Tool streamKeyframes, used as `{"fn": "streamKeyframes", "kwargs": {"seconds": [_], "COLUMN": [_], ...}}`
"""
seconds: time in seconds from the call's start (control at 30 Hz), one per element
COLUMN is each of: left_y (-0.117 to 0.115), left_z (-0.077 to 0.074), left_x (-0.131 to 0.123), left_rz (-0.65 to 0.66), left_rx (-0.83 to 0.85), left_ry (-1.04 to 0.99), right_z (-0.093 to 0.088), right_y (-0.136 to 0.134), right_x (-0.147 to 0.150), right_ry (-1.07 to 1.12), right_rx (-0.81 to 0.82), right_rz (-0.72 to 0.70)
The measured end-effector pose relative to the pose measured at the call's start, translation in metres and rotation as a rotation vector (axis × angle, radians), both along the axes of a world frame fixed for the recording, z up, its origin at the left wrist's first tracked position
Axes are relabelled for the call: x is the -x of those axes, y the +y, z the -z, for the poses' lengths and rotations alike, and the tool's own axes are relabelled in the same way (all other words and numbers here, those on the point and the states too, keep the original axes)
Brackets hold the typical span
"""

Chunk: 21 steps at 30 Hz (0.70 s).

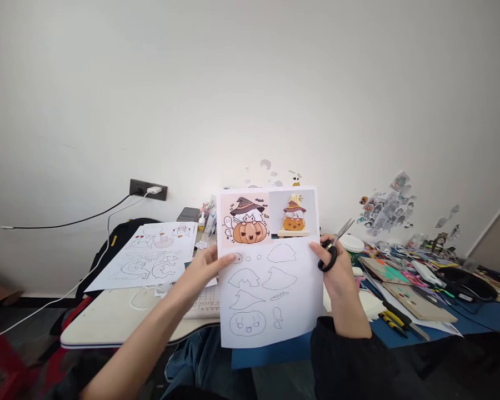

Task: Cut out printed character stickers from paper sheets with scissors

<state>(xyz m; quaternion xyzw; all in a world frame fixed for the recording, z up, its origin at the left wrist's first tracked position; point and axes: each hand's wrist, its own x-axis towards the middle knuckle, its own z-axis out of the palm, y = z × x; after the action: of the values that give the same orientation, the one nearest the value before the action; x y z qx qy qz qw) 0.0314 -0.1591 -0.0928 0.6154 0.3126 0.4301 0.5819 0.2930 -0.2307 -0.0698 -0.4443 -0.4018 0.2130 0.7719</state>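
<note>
Both of my hands hold up a white printed sheet (291,311). It carries two pumpkin-and-witch-hat pictures at the top and outlined shapes below. My left hand (206,266) pinches the left edge, thumb on the front and fingers behind. At the right edge, my right hand (335,266) grips the paper with its thumb in front. That same hand also carries scissors (328,259) with black handles, their metal blades pointing up and to the right. The fingers behind the paper are hidden.
Another drawing sheet (150,253) lies on the white table (95,319) at left. Yellow-handled cutters (394,319), a board (420,303) and scattered craft items cover the blue surface (479,322) at right. A white cable (104,239) runs from the wall socket (148,189). Paper cut-outs (385,208) cling to the wall.
</note>
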Motion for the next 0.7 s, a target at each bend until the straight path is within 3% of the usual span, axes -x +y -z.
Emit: {"fn": "streamKeyframes", "kwargs": {"seconds": [0.07, 0.27, 0.7], "left_y": [0.002, 0.010, 0.010], "left_z": [0.013, 0.023, 0.029], "left_x": [-0.007, -0.008, 0.002], "left_rz": [0.117, -0.035, -0.026], "left_rx": [0.100, 0.102, 0.094], "left_ry": [-0.007, 0.040, 0.088], "right_z": [0.013, 0.038, 0.050], "right_y": [0.004, -0.002, -0.009], "right_x": [0.003, 0.009, 0.005], "right_ry": [0.049, 0.085, 0.016], "right_rx": [0.018, 0.124, 0.201], "right_rz": [-0.003, -0.079, -0.112]}}
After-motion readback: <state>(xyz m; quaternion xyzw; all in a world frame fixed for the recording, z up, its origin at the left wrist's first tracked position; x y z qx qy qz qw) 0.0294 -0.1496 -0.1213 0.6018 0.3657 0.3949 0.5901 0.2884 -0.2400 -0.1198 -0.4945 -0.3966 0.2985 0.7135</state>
